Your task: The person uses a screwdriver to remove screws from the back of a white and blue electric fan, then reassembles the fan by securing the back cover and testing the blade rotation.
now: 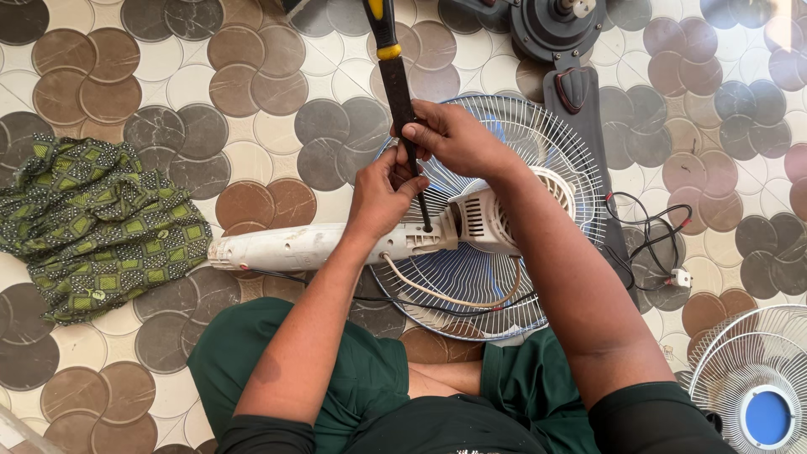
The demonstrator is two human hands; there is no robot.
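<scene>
A home floor serving as an informal repair spot: glossy tiles patterned with brown and grey circles (252,76), a crumpled green patterned cloth (92,223), dismantled white wire fan grilles (756,370) and a black fan motor base (559,29).

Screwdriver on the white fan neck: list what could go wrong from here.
1. The screwdriver stands tip-down on the white fan neck, with the left hand close around the shaft near the tip; a slip might jab its fingers.
2. The right hand grips low on the handle, so control may be poor.
3. The neck lies across the wire fan guard, so it could rock under pressure.
</scene>
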